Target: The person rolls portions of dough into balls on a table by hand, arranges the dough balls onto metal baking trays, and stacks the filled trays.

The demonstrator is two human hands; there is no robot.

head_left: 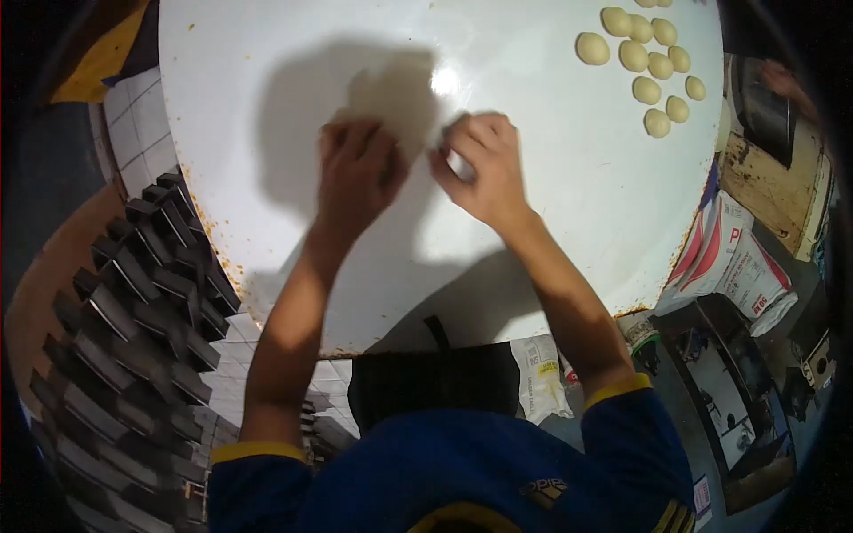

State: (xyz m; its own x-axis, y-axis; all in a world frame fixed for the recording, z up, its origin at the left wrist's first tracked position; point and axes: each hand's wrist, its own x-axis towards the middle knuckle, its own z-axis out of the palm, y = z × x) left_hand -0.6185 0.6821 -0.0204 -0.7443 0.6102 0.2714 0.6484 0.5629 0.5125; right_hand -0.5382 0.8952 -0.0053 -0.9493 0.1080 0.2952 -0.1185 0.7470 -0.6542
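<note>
My left hand (357, 167) is over the white table (426, 293), its fingers curled downward, and what lies under them is hidden. To its right, my right hand (482, 164) has its fingers bent, with thumb and fingertips close together around a small pale spot that I cannot make out. The two hands are apart. Several round pale dough balls (633, 56) sit at the upper right of the table, beyond my right hand. My hands touch none of them.
Stacked dark metal pans (133, 266) stand at the lower left, below the table's edge. Sacks (751, 266) lie at the right, near a dark metal frame (733, 391). Another person's hand (782, 80) shows at the far upper right.
</note>
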